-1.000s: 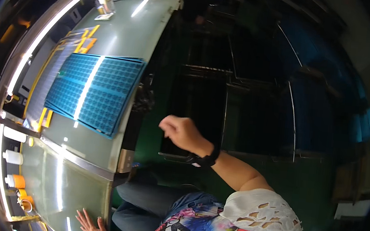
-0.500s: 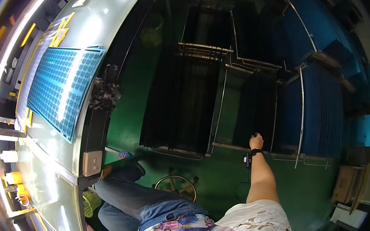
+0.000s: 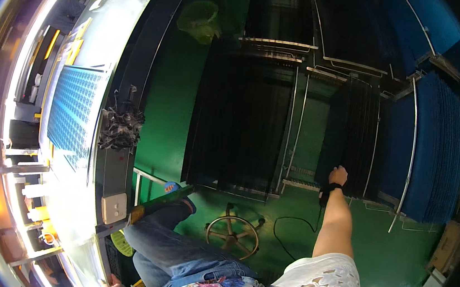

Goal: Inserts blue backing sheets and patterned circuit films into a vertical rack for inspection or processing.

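Note:
My right hand (image 3: 338, 175) reaches forward to a rack. Its fingers are closed at the near edge of a dark thin panel (image 3: 333, 123), the leftmost in a row of upright panels. A black band with a dark cable is on that wrist. My left hand (image 3: 116, 285) shows only in part at the lower left, beside the worktable's edge; its fingers are too small to make out. On the bright worktable (image 3: 75, 205) lies a blue patterned panel (image 3: 73, 110).
Metal racks (image 3: 301, 186) of upright dark panels stand ahead, with blue panels (image 3: 437, 148) at right. A round metal stool base (image 3: 232, 236) is on the green floor. A cable (image 3: 276, 238) loops nearby. A basket (image 3: 198, 18) and a cardboard box (image 3: 449, 248) stand further off.
The view has turned left, so the racks appear further right. My right hand stays at the same row of panels. More of the floor cable and stool base shows.

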Demonstrator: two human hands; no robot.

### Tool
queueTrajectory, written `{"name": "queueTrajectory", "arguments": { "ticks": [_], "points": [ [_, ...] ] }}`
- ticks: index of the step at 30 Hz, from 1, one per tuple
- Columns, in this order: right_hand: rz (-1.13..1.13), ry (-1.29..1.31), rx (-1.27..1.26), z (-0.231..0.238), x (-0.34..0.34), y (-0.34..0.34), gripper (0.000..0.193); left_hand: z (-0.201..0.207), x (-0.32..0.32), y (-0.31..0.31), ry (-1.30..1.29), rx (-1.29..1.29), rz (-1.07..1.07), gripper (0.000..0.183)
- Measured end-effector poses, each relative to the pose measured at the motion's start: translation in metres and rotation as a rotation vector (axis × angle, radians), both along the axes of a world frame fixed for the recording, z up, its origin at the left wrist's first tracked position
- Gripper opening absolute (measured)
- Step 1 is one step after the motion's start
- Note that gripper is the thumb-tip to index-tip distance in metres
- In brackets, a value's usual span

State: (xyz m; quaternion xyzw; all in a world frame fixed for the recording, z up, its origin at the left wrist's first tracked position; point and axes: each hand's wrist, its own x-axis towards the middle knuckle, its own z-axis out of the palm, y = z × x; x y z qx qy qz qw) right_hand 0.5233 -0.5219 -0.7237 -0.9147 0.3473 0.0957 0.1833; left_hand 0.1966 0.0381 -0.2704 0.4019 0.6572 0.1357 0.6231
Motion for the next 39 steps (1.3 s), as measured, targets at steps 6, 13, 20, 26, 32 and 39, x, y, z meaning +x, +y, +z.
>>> {"name": "queueTrajectory", "arguments": {
  "ticks": [6, 13, 20, 26, 32, 39],
  "points": [
    [0.092, -0.089, -0.125, 0.066, 0.002, 0.000, 0.016, 0.001, 0.007, 0.027, -0.031, -0.076, -0.117, 0.058],
    [-0.011, -0.350, -0.287, 0.202, -0.012, -0.005, 0.018, -0.015, 0.003, 0.074, -0.107, -0.266, -0.286, 0.058],
    [0.010, -0.846, 0.070, 0.352, -0.008, 0.034, 0.022, -0.023, -0.051, 0.096, -0.180, -0.432, -0.372, 0.058],
    [0.069, -1.037, 1.334, 0.458, 0.008, 0.139, 0.021, -0.008, -0.037, 0.102, -0.290, -0.106, -0.719, 0.039],
    [0.414, -0.636, 1.821, 0.476, 0.002, 0.282, 0.021, 0.053, 0.039, 0.081, -0.443, 0.204, -0.773, 0.032],
    [0.491, -0.221, 1.948, 0.477, -0.061, 0.431, 0.009, 0.051, 0.070, 0.085, -0.647, 0.188, -0.656, 0.051]
  ]
}}
